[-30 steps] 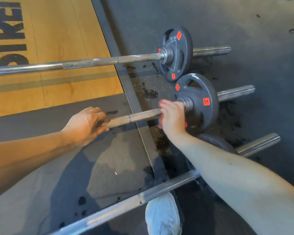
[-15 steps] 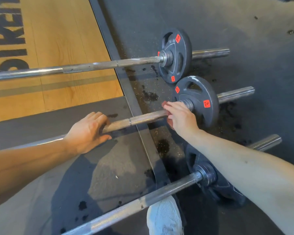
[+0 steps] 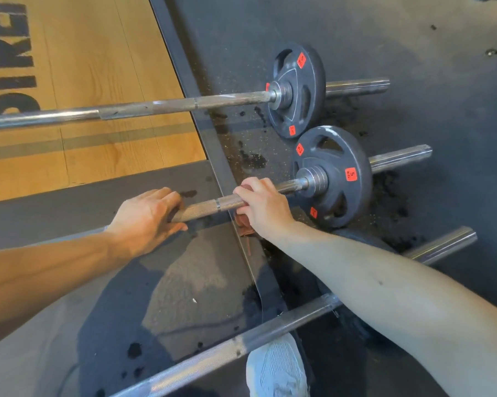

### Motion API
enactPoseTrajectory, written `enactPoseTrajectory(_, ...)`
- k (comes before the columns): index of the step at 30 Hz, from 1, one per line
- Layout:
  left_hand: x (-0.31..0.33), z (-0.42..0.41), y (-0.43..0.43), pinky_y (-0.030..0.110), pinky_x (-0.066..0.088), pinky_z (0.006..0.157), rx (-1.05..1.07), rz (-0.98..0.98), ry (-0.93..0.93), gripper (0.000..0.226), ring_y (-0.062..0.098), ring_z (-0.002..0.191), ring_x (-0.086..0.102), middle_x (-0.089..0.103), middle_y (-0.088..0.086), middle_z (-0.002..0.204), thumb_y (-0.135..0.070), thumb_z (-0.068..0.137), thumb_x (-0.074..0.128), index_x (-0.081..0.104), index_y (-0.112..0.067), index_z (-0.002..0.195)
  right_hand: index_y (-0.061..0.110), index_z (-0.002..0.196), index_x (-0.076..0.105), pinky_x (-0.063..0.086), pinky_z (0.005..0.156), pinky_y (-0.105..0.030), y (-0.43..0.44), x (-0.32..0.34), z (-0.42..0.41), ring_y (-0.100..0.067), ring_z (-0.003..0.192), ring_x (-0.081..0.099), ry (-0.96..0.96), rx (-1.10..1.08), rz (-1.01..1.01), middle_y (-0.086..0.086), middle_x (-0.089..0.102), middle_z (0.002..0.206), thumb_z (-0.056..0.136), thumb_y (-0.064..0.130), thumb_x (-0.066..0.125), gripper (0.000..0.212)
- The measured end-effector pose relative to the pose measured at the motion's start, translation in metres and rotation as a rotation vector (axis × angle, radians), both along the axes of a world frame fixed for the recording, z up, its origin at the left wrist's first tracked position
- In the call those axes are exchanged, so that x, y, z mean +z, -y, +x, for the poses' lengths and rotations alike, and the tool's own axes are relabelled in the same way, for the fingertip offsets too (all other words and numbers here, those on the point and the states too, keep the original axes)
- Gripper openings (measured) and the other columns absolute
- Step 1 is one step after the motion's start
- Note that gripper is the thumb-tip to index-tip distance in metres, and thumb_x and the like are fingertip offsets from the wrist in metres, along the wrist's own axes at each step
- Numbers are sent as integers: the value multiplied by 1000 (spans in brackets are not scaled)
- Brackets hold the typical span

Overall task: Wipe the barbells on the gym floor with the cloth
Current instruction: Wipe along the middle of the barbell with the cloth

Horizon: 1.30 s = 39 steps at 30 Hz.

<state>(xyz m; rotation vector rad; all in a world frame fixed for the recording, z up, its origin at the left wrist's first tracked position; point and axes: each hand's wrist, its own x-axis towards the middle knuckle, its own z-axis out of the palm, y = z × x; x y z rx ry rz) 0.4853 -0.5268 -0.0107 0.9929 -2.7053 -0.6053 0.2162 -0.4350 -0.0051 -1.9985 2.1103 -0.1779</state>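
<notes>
At the far left lies a wooden platform (image 3: 92,67) with black lettering, edged by a dark strip (image 3: 181,58) that runs down toward the viewer. Three barbells lie roughly parallel on the dark rubber floor (image 3: 413,38). The far barbell (image 3: 170,106) crosses the platform and carries a black weight plate (image 3: 300,90) with red stickers at its right end.

The left hand (image 3: 147,222) grips the middle barbell (image 3: 204,207) on its knurled shaft, with the fingers laid over the top and the thumb underneath. Just to its right, past a bare stretch of shaft, the right hand (image 3: 265,209) is wrapped over the same bar. It holds a reddish-brown cloth (image 3: 245,229) against the metal. A bit of the cloth shows at the fingertips and a bunched tail hangs below the bar beside the wrist. The two hands are near each other but not touching.

Right of the right hand, the shaft meets its collar and a second black plate (image 3: 341,179) marked 5 kg, with the bare sleeve sticking out beyond it. Dark wet-looking spots mark the floor around both plates.

The near barbell (image 3: 212,358) slants across the bottom and passes under the right forearm. A pale shoe (image 3: 278,368) sits at the lower edge, just below this bar.
</notes>
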Motion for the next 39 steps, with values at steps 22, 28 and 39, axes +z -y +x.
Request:
enactPoseTrajectory(22, 11, -15, 13, 34, 50, 67, 129, 323, 152, 34, 9, 74, 58, 61, -12, 84, -49, 76, 84, 60, -30, 90, 8, 143, 57, 33, 121, -39, -33, 12, -49, -26, 136, 42, 45, -444, -169, -8, 54, 147, 95, 4, 65, 49)
enactPoseTrajectory(28, 9, -13, 9, 33, 43, 73, 47, 143, 45, 34, 15, 87, 50, 54, -8, 92, -39, 78, 84, 68, -24, 105, 7, 146, 53, 43, 114, -46, -35, 24, -51, -31, 137, 45, 24, -193, -62, -12, 51, 149, 91, -5, 65, 57)
enactPoseTrajectory(39, 6, -8, 5, 43, 54, 78, 5, 104, 15, 25, 21, 90, 56, 62, -4, 93, -28, 84, 81, 77, -23, 108, 13, 132, 64, 52, 104, -44, -34, 29, -68, -28, 126, 54, -70, -236, -91, -7, 60, 133, 95, 11, 68, 37)
